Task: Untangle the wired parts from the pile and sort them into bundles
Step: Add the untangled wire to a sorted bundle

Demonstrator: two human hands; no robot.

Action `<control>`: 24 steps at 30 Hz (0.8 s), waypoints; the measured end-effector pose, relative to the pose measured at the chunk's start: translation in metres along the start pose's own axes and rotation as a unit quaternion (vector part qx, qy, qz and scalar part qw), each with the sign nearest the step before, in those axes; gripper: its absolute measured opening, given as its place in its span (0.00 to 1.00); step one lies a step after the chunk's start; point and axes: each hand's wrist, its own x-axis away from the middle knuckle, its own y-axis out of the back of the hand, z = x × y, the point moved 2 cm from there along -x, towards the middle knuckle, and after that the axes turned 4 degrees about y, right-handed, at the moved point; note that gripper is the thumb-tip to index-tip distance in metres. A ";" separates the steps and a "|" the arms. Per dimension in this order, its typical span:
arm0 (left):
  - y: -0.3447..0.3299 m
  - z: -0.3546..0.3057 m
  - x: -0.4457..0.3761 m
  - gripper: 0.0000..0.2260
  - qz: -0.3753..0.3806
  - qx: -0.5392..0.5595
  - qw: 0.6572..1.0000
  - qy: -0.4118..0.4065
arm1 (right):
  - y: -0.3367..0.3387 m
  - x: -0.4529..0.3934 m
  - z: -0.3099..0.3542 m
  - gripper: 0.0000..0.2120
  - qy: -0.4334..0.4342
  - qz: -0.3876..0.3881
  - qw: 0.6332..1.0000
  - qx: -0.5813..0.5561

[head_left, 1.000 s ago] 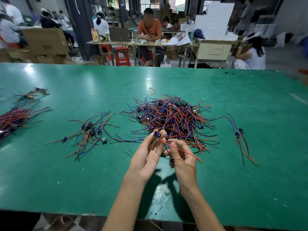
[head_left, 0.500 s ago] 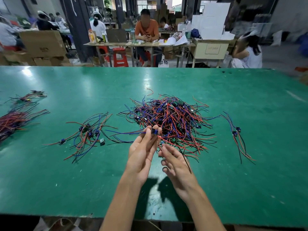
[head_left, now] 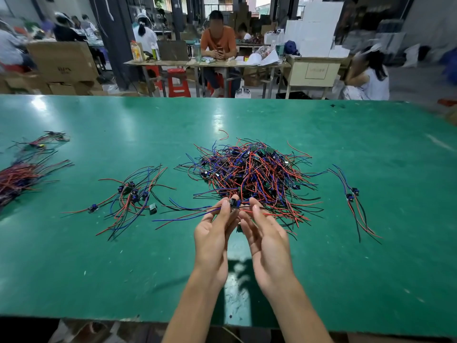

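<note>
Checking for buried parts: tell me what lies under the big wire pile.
Under the big wire pile only green table shows around its edges. Small blue parts peek between wires; anything beneath stays covered.

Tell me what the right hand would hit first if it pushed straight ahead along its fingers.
The right hand points up and away, at the near edge of the tangled pile. It would probably run into those red and blue wires first, though depth is hard to judge.

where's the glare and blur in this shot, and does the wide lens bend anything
Head view: overhead light glares off the green table beyond the wire pile and near its left corner; both hands cast a shadow toward the near edge; the bundle at far left and the background workers are smeared; the table's far edge bows.
</note>
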 end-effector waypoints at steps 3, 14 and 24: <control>0.012 -0.001 -0.001 0.12 0.018 -0.096 0.993 -0.066 | -0.001 -0.007 0.008 0.08 0.038 0.006 0.998 0.044; 0.052 -0.048 -0.023 0.18 0.146 -0.380 0.913 -0.007 | 0.017 -0.034 0.072 0.10 -0.093 0.212 0.937 0.260; 0.013 -0.019 -0.004 0.10 0.205 -0.363 0.903 0.100 | 0.029 -0.043 0.053 0.08 0.072 0.255 0.852 0.451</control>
